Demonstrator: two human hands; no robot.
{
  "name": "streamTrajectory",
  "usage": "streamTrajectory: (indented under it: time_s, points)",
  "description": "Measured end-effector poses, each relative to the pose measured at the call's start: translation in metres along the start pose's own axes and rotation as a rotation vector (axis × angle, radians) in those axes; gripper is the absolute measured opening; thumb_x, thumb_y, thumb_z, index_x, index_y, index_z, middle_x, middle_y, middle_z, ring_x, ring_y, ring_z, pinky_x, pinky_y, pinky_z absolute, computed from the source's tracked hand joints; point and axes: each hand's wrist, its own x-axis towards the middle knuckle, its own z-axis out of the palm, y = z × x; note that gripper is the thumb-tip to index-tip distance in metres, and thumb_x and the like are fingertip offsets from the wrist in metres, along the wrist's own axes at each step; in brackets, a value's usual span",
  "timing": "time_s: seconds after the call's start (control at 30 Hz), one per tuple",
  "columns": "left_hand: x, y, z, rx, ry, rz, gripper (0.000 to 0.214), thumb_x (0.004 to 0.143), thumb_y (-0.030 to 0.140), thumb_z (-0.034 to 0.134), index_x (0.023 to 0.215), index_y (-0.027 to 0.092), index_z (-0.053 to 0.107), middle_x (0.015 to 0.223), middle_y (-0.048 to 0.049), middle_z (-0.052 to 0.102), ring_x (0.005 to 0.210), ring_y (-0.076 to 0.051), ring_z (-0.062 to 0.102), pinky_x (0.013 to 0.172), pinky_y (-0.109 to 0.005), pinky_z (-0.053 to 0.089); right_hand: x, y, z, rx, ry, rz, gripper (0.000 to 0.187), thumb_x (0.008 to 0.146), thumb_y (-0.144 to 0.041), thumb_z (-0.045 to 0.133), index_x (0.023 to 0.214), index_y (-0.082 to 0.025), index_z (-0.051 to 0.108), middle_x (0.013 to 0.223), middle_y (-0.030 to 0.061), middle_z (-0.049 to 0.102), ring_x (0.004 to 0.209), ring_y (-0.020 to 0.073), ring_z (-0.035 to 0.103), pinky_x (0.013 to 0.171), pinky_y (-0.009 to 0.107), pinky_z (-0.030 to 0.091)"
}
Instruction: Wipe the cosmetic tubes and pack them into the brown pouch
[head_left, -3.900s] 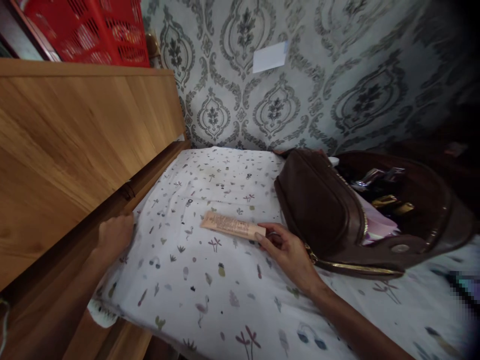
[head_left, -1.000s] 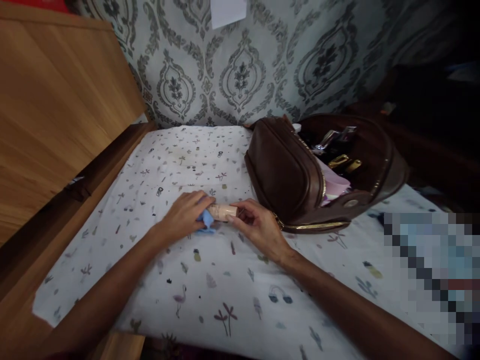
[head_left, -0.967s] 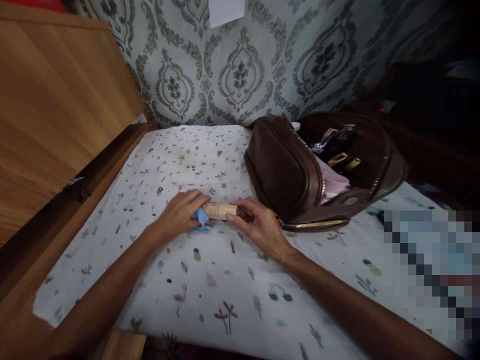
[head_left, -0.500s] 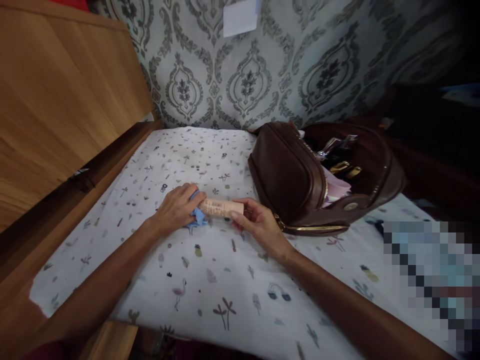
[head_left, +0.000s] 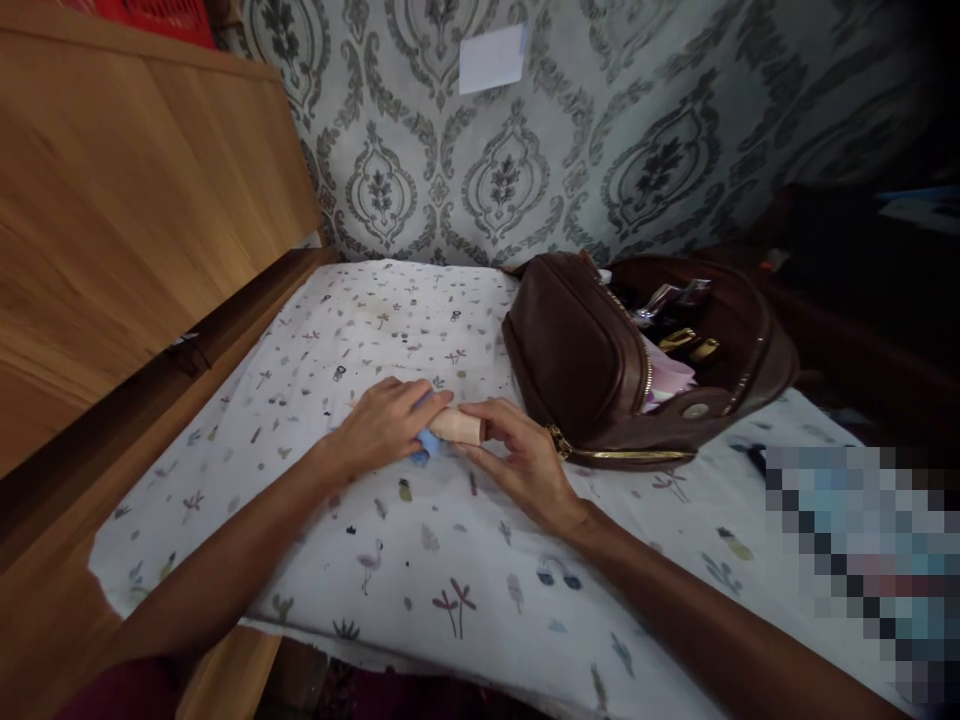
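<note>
A beige cosmetic tube (head_left: pixel 459 427) with a smooth cylindrical end lies sideways between my two hands, just above the printed cloth. My left hand (head_left: pixel 386 425) is closed around its left part with a crumpled blue cloth (head_left: pixel 429 444) pressed against it. Most of that blue cloth is hidden under my fingers. At the tube's right end, the fingers and thumb of my right hand (head_left: pixel 521 460) pinch it from both sides. A brown leather bag (head_left: pixel 574 345) stands open just beyond my right hand.
Inside the bag are gold-coloured items (head_left: pixel 690 343) and a pink item (head_left: pixel 667 375). Wooden panelling (head_left: pixel 150 180) borders the left side, and a patterned wall (head_left: pixel 502 180) rises behind. A white tablecloth (head_left: pixel 360 330) with small prints covers the surface. A pixelated patch hides something at the right.
My left hand has slid right along the tube with the blue cloth, covering its printed text. My right hand's fingers have shifted around the tube's end. The view has tilted slightly.
</note>
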Motion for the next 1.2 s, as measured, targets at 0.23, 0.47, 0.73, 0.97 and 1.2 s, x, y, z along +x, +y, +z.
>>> streamTrajectory:
  time_s: [0.23, 0.47, 0.73, 0.97, 1.2]
  points:
    - [-0.016, -0.042, 0.0, -0.118, -0.253, -0.175, 0.021, 0.087, 0.017, 0.058, 0.107, 0.02, 0.062, 0.098, -0.0034, 0.063, 0.073, -0.016, 0.061, 0.057, -0.027, 0.041, 0.004, 0.01, -0.003, 0.177, 0.055, 0.157, 0.037, 0.085, -0.047, 0.075, 0.114, -0.025, 0.07, 0.104, 0.0079, 0.068, 0.096, 0.0223, 0.067, 0.08, 0.036, 0.059]
    - [-0.021, -0.041, 0.007, 0.09, -0.111, -0.119, 0.023, 0.086, 0.011, 0.055, 0.107, 0.019, 0.058, 0.099, -0.0059, 0.065, 0.082, -0.02, 0.063, 0.054, -0.026, 0.042, 0.011, 0.003, -0.001, 0.439, 0.053, 0.455, 0.048, 0.077, -0.056, 0.079, 0.105, -0.021, 0.061, 0.083, 0.0006, 0.065, 0.066, 0.0147, 0.065, 0.056, 0.027, 0.055]
    - [-0.019, -0.036, 0.003, 0.298, 0.146, -0.043, 0.03, 0.086, 0.002, 0.046, 0.106, 0.019, 0.059, 0.092, -0.0047, 0.067, 0.076, -0.019, 0.062, 0.057, -0.029, 0.048, 0.011, -0.005, -0.004, 0.377, 0.07, 0.416, 0.038, 0.083, -0.052, 0.073, 0.1, -0.02, 0.064, 0.074, -0.0019, 0.062, 0.055, 0.0104, 0.054, 0.048, 0.023, 0.045]
    - [-0.019, -0.04, 0.005, 0.21, 0.138, -0.006, 0.021, 0.09, 0.009, 0.047, 0.104, 0.018, 0.059, 0.089, -0.0044, 0.066, 0.075, -0.02, 0.063, 0.055, -0.029, 0.048, 0.007, 0.001, -0.013, 0.047, 0.05, 0.069, 0.028, 0.092, -0.033, 0.067, 0.119, -0.026, 0.068, 0.099, 0.0055, 0.067, 0.086, 0.0174, 0.064, 0.065, 0.027, 0.058]
    - [-0.02, -0.04, 0.008, 0.211, 0.151, -0.058, 0.02, 0.095, 0.014, 0.044, 0.105, 0.019, 0.06, 0.089, -0.0038, 0.067, 0.074, -0.018, 0.064, 0.056, -0.028, 0.048, 0.008, 0.001, -0.016, 0.012, 0.054, 0.037, 0.044, 0.091, -0.023, 0.066, 0.134, -0.03, 0.06, 0.123, 0.0076, 0.06, 0.1, 0.0181, 0.064, 0.068, 0.027, 0.06]
